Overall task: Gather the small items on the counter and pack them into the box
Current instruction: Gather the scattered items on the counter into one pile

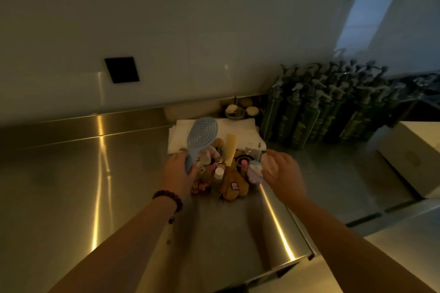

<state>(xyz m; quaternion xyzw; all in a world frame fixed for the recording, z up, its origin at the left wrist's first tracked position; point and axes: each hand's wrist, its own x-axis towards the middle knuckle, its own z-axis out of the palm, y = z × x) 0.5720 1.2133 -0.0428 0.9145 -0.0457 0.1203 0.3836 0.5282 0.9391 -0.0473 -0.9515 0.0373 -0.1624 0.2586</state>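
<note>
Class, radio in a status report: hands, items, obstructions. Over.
Left hand gripping blue hairbrush by its handle. Right hand over the item pile, grasp unclear. White box waits at right. Pump bottles behind, not obstructing.

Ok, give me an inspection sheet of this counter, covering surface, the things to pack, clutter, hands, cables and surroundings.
Surface: stainless steel counter, shiny, with light streaks.
Job's things: pile of small items at the centre, partly on a folded white towel; blue hairbrush lifted; white box at the right edge.
Clutter: dark green pump bottles packed at the back right; small dish with round pale pieces by the wall.
Hands: left hand grips the hairbrush handle; right hand is over the pile, with a pale item at its fingertips, grip unclear.
Cables: nothing seen.
Surroundings: white wall with a black square plate; dim lighting.
</note>
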